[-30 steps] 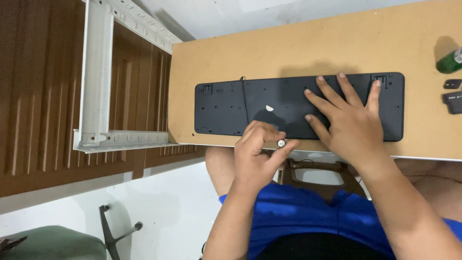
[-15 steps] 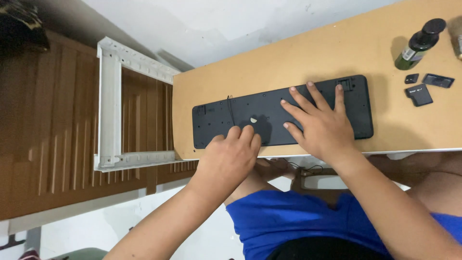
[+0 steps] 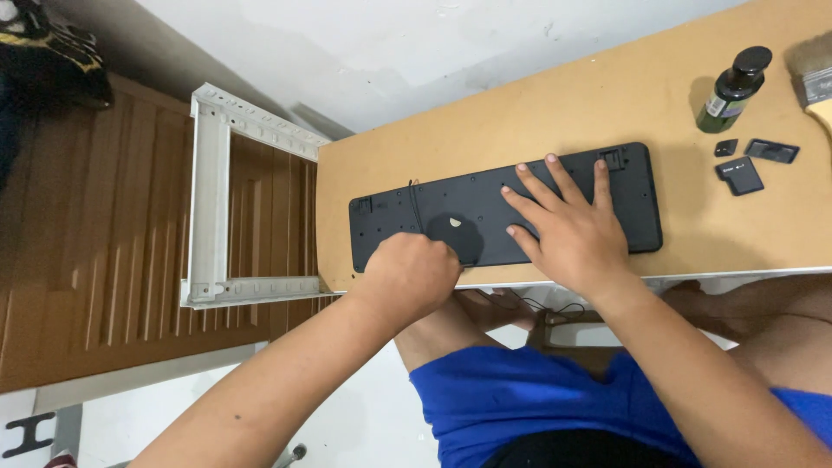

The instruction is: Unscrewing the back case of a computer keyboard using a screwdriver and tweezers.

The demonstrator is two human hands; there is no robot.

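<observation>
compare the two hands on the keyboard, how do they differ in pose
The right hand lies flat with fingers spread wide on the back of the black keyboard; the left hand is curled into a fist at the keyboard's near edge. The right hand sits toward the middle and right of the keyboard, the left hand nearer its left half. Whether the left hand holds anything cannot be seen. Both are bare and touch the same upside-down keyboard.

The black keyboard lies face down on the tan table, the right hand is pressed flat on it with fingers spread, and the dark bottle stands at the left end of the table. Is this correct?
Not quite. The dark bottle stands at the right end of the tan table, not the left, as the head view shows. The rest holds: the black keyboard lies face down, and the right hand is pressed flat on it with fingers spread.
</observation>
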